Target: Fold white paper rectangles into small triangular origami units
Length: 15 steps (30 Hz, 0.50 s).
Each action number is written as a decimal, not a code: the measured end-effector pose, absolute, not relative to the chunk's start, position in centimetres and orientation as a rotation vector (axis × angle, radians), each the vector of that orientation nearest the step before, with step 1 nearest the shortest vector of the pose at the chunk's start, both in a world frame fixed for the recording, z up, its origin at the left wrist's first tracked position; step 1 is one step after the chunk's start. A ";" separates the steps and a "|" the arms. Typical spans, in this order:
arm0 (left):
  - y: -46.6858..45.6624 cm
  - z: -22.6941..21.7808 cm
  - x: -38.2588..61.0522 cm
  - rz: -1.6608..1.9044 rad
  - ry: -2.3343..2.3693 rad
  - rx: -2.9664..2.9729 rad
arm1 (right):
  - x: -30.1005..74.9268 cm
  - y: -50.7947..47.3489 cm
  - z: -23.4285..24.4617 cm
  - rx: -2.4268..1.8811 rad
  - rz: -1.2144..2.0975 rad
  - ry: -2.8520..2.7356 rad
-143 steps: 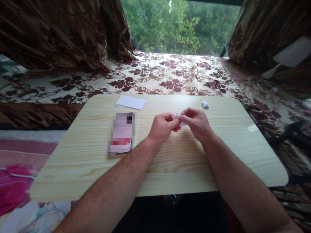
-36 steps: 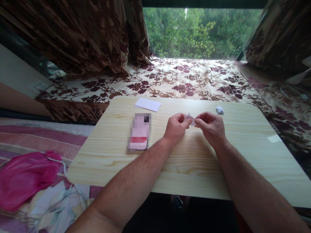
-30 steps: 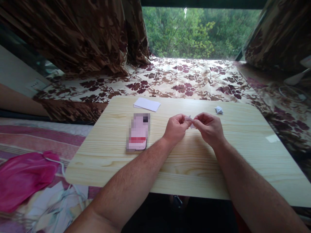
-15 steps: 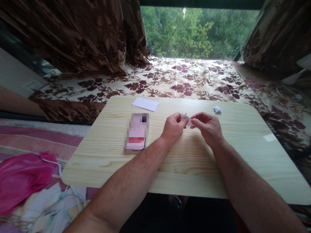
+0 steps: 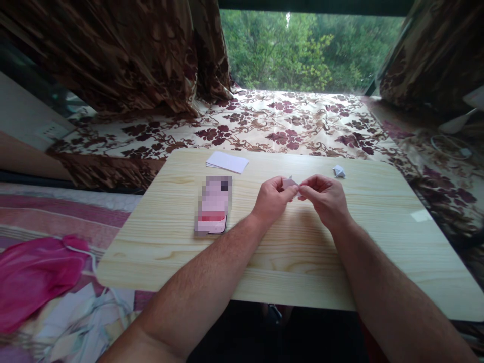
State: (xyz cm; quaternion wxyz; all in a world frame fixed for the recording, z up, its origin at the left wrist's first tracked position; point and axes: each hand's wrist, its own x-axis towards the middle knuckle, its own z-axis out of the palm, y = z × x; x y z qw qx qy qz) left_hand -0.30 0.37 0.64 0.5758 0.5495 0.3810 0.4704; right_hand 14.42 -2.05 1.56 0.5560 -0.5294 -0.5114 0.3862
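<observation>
Folded paper [image 5: 289, 183] pinched over wood-grain table [image 5: 287, 257]

From the head view I watch floral fabric [image 5: 287, 121] and a window [image 5: 280, 53] at twelve o'clock. Left hand [image 5: 269, 196] and right hand [image 5: 328, 197] grip the paper, fingers [image 5: 309, 191] hiding much of it. At nine, a pixelated phone [image 5: 215, 201]; toward six, the table runs between the forearms [image 5: 212, 272] to its near edge.

My bare left hand [image 5: 271, 196] and bare right hand [image 5: 325, 196] both curl into a pinch, close together; my bare left forearm [image 5: 212, 272] and bare right forearm [image 5: 381, 275] slant inward.
</observation>
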 end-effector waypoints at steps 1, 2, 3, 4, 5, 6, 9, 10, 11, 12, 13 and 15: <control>0.3 0.7 -0.3 1.103 0.912 1.293 | 14.4 -2.0 1.6 -1.253 0.920 -1.207; 0.3 0.8 -0.3 1.104 0.928 1.296 | 14.4 -2.1 1.6 -1.255 0.928 -1.204; 0.3 0.9 -0.4 1.105 0.939 1.300 | 14.5 -2.1 1.6 -1.253 0.938 -1.201; 0.3 0.9 -0.4 1.108 0.947 1.303 | 14.5 -2.1 1.6 -1.249 0.945 -1.199; 0.3 0.9 -0.4 1.110 0.948 1.306 | 14.4 -2.1 1.6 -1.247 0.949 -1.197; 0.3 0.9 -0.3 1.113 0.944 1.309 | 14.4 -2.1 1.6 -1.247 0.946 -1.198; 0.3 0.7 -0.3 1.120 0.907 1.315 | 14.4 -2.1 1.5 -1.257 0.926 -1.213; 0.2 0.7 -0.2 1.119 0.895 1.316 | 14.4 -2.1 1.5 -1.258 0.923 -1.218; 0.2 0.6 -0.2 1.118 0.888 1.319 | 14.4 -2.1 1.6 -1.256 0.923 -1.221; 0.2 0.6 -0.2 1.118 0.889 1.324 | 14.4 -2.1 1.6 -1.251 0.925 -1.222; 0.2 0.6 -0.2 1.119 0.895 1.331 | 14.4 -2.1 1.6 -1.246 0.926 -1.220; 0.2 0.5 -0.3 1.128 0.912 1.351 | 14.4 -2.1 1.7 -1.238 0.934 -1.215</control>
